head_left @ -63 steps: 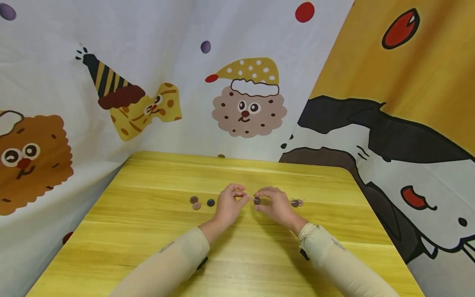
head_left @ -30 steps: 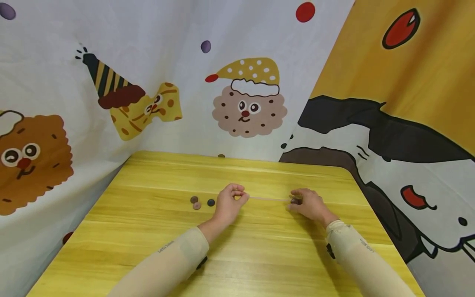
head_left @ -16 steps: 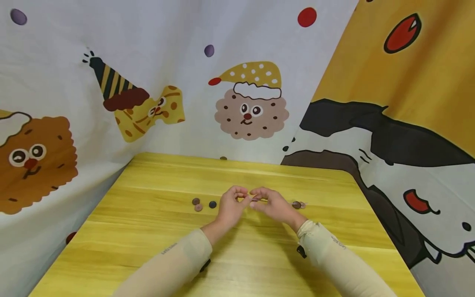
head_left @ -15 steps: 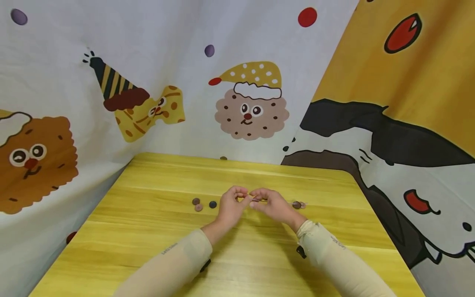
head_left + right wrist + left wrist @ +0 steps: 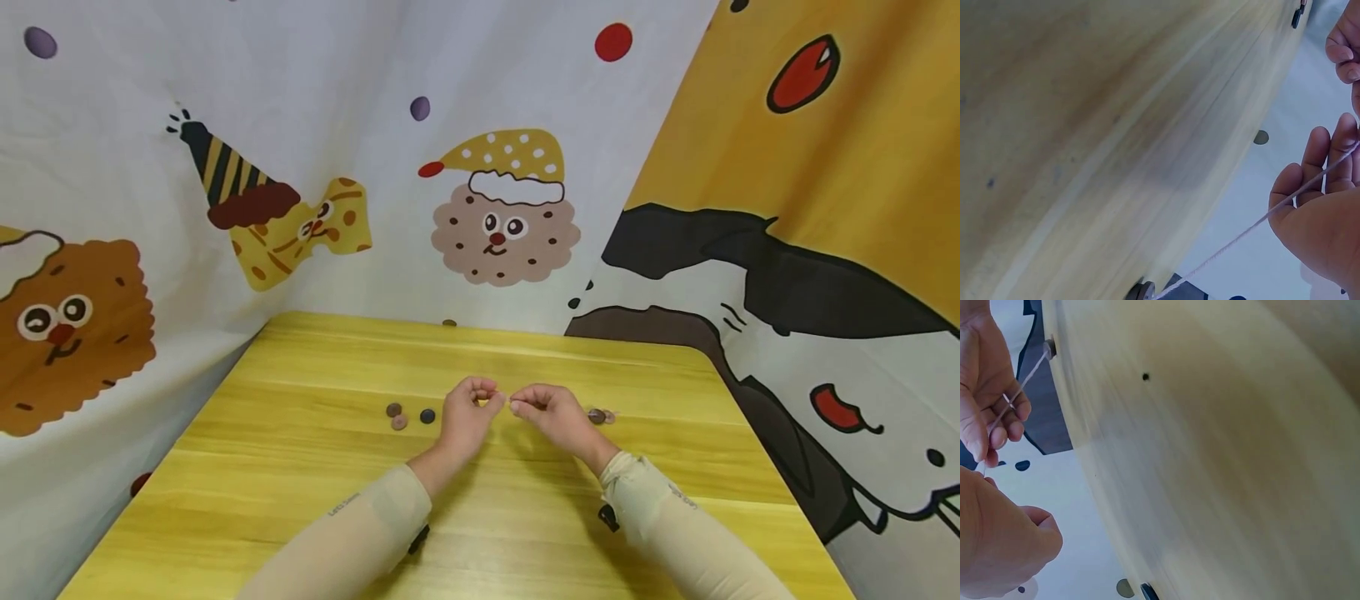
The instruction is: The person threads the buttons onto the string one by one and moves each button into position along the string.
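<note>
In the head view my left hand (image 5: 465, 419) and right hand (image 5: 561, 417) are over the middle of the table, fingertips nearly touching. Each pinches a thin pale string (image 5: 1229, 247) between thumb and fingers; a short piece shows between them. The string runs under the right palm down to a dark brown button (image 5: 596, 416), which lies partly over a pinkish button (image 5: 610, 417). Left of my left hand lie a black button (image 5: 427, 416), a brown button (image 5: 393, 410) and a pinkish button (image 5: 399, 422). The string's end is too small to make out.
The wooden table (image 5: 315, 467) has a printed cloth (image 5: 360, 100) hanging behind it and along its sides. Each forearm wears a pale sleeve, with a black strap part (image 5: 608, 517) visible under the right one.
My right hand first moved right along the string, stretching it out to the buttons there, then came back to my left hand. A small gap now shows between the fingertips. My left hand stayed nearly still.
</note>
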Tool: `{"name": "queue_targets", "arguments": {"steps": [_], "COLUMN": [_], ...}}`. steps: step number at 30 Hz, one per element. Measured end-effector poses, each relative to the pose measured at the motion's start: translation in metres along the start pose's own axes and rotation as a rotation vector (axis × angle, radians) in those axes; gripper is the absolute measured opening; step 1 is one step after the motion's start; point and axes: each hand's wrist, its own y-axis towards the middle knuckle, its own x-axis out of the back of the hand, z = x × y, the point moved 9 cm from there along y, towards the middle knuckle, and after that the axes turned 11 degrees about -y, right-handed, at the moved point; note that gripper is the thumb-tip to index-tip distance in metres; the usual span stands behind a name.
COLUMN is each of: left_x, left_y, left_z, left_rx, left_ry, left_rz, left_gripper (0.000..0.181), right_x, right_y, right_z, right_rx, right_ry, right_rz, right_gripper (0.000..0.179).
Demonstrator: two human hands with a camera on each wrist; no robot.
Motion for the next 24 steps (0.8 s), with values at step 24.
{"name": "queue_targets", "arguments": {"steps": [24], "left_x": [0.145], "left_y": [0.035], "left_z": [-0.019], "left_rx": [-0.144], "left_ry": [0.679], "left_rz": [0.168], "left_gripper": [0.034], "right_x": [0.005], "right_y": [-0.003], "right_z": [-0.010], "right_rx": [-0.048], "right_ry": [-0.046], "right_rz": [0.030], "right_gripper": [0.018]}}
